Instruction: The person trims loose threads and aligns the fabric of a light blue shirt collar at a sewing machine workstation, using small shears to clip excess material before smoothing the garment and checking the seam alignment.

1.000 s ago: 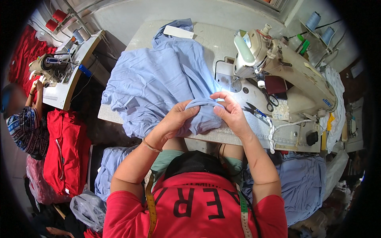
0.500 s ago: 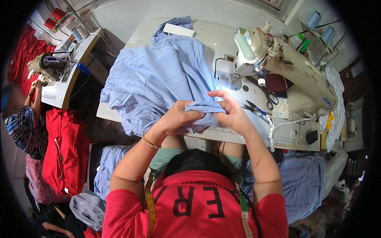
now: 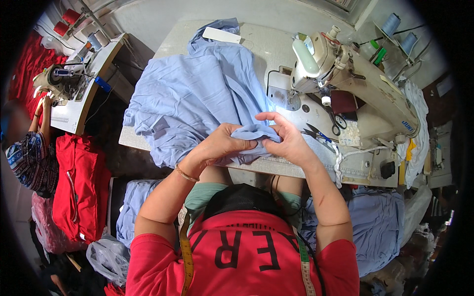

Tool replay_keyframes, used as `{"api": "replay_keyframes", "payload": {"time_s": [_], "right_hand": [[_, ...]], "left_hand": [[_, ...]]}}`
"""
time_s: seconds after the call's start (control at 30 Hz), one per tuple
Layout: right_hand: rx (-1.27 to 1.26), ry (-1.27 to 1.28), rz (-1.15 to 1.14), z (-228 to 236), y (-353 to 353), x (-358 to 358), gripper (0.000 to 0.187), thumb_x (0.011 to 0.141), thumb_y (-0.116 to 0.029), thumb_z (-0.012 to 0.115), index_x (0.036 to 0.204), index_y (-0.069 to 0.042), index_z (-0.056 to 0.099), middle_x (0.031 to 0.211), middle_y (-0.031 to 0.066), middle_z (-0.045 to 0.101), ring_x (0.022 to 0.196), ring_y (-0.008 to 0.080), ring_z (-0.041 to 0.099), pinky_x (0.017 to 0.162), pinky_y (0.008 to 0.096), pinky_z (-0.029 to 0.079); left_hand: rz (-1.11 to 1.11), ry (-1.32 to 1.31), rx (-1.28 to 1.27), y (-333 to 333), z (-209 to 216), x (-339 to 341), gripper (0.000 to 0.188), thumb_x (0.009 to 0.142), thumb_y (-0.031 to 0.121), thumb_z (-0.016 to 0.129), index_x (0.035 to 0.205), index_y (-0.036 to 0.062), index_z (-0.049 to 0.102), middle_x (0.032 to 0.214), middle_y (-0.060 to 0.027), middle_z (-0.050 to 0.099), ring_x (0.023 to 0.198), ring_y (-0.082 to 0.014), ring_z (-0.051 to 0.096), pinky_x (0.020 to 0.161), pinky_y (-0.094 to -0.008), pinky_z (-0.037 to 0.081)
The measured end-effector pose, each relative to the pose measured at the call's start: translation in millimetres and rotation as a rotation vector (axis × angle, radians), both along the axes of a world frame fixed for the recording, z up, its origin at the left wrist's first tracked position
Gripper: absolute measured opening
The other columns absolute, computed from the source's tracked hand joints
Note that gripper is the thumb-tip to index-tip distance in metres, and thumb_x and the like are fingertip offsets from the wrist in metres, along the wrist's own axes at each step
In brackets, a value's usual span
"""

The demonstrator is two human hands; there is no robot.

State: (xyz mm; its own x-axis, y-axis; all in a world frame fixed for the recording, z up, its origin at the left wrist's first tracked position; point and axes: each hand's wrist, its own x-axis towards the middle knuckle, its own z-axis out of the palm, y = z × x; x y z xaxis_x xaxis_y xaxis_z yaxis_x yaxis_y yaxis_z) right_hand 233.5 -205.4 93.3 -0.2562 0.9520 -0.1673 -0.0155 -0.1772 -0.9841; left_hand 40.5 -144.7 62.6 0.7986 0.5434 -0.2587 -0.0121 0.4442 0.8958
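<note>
A light blue garment (image 3: 192, 91) lies rumpled over the left part of the sewing table, its near edge gathered up in front of me. My left hand (image 3: 224, 143) pinches a fold of that cloth between thumb and fingers. From the other side my right hand (image 3: 287, 140) grips the same fold, its index finger lifted and curved over. The folded bit bulges between the two thumbs. Just beyond my right hand is the sewing machine (image 3: 345, 74), with its lit needle plate (image 3: 284, 96). A white card (image 3: 220, 35) rests on the garment's far end.
Black-handled scissors (image 3: 337, 121) and blue-handled snips (image 3: 316, 133) lie right of my right hand. A white braided cord (image 3: 338, 165) hangs over the front edge. Blue fabric (image 3: 368, 227) is heaped lower right, red garments (image 3: 79, 187) at left. A co-worker (image 3: 32, 158) sits at another machine (image 3: 52, 81).
The fold between my hands has been turned and bunched, and my right thumb now shows more plainly against it. Both hands stay in nearly the same place.
</note>
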Motion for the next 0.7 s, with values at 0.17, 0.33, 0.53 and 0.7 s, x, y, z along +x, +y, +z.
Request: {"api": "replay_keyframes", "payload": {"time_s": [0.17,0.33,0.53,0.7], "right_hand": [[-0.041,0.099,0.039,-9.8,2.9,7.3,0.051,0.076,0.007,0.049,0.125,-0.007,0.042,0.105,0.0051,0.056,0.086,0.0055,0.05,0.07,0.018,0.04],[0.477,-0.162,-0.123,-20.4,-2.9,8.8,0.028,0.077,-0.002,0.057,0.104,-0.009,0.057,0.11,0.0059,0.054,0.098,0.0141,0.049,0.088,0.0293,0.035],[0.804,-0.904,-0.171,-0.6,-19.9,-4.8,0.008,0.072,-0.013,0.065,0.08,-0.011,0.063,0.103,0.0035,0.055,0.101,0.0223,0.049,0.097,0.0462,0.026],[0.888,-1.084,-0.195,-1.9,-23.4,-10.4,0.008,0.073,-0.015,0.065,0.079,-0.011,0.062,0.1,-0.0009,0.055,0.101,0.0218,0.049,0.095,0.0547,0.024]], "left_hand": [[0.054,-0.075,-0.177,-2.2,1.4,-2.2,0.024,0.079,0.006,0.064,0.101,-0.0021,0.062,0.087,-0.0042,0.064,0.077,-0.011,0.061,0.07,-0.0239,0.05],[0.126,-0.14,-0.297,-8.7,3.5,0.8,0.026,0.079,0.006,0.063,0.103,-0.0019,0.062,0.09,-0.0054,0.065,0.077,-0.0116,0.061,0.07,-0.0243,0.05],[0.125,-0.088,-0.207,-6.3,-3.5,-2.8,0.025,0.08,0.008,0.064,0.103,-0.0005,0.062,0.091,-0.0042,0.065,0.077,-0.0107,0.061,0.069,-0.024,0.05],[0.134,-0.115,-0.201,-10.0,-2.2,-0.1,0.021,0.082,0.009,0.063,0.101,0.0003,0.063,0.089,-0.0034,0.065,0.076,-0.01,0.06,0.069,-0.0245,0.05]]}}
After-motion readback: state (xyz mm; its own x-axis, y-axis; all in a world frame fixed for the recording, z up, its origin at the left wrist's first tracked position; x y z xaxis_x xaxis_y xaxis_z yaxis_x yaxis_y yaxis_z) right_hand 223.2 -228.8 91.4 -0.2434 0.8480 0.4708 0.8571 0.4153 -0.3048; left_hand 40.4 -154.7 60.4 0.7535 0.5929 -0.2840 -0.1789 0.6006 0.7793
